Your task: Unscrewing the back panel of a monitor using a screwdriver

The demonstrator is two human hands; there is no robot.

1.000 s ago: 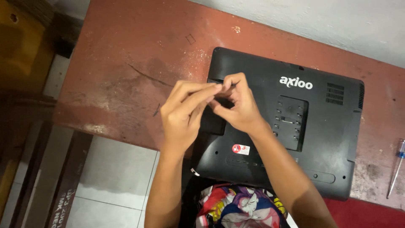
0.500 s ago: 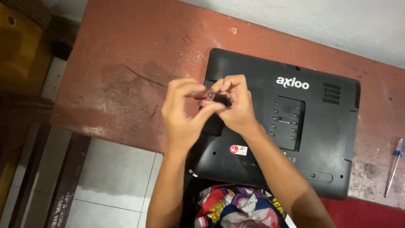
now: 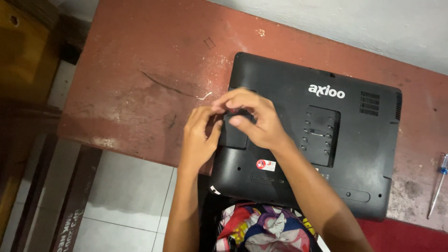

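Observation:
A black all-in-one monitor lies face down on a worn red-brown table. Both my hands are over its left part, above a raised rectangular cover. My right hand pinches a small black part between thumb and fingers, just above that cover. My left hand is bent beside it; its fingertips meet the same part and its thumb lies against the cover's left edge. Most of the part is hidden by my fingers.
A screwdriver with a blue handle lies on the table at the far right. A round red-and-white sticker sits on the monitor's back. Pale floor tiles show below the table's edge, wooden boards at the left.
Both hands, pinching the small black part, have come down and slightly right, from above the monitor's left edge onto the raised cover.

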